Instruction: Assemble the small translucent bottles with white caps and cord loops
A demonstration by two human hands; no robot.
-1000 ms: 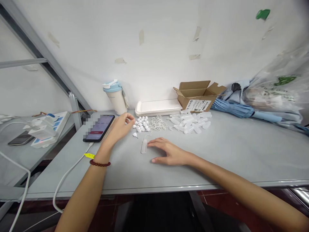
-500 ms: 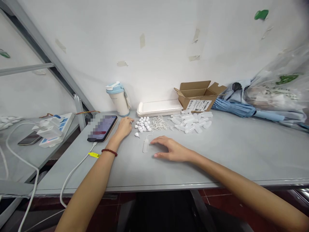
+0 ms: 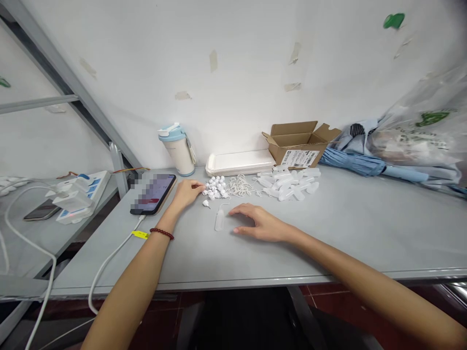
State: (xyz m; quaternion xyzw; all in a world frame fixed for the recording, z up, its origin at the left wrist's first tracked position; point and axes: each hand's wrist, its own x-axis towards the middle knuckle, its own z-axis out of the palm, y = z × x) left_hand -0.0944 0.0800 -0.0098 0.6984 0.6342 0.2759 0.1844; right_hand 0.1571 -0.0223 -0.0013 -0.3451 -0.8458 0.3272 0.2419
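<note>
My left hand [image 3: 187, 192] rests at the left edge of a pile of small white caps [image 3: 216, 188], its fingers stretched out and the tips touching the nearest ones; I see nothing clearly held. One white cap [image 3: 206, 203] lies apart in front of the pile. In the middle of the table lies a small translucent plastic bottle [image 3: 219, 221], a thin white string coming from its top end. Just right of it, my right hand [image 3: 257, 223] is open and empty, with thumb and fingers apart.
Tangled white strings [image 3: 241, 185] and several translucent bottles [image 3: 288, 183] lie right of the caps. Behind stand a tumbler [image 3: 177, 150], a stack of white trays [image 3: 241, 163] and an open cardboard box [image 3: 301, 146]. A phone [image 3: 153, 195] with its cable is at left, a blue umbrella [image 3: 350, 163] at right.
My left hand has moved slightly right, its fingertips reaching the edge of the white cap pile. My right hand stays by the bottle. The view has shifted a little.
</note>
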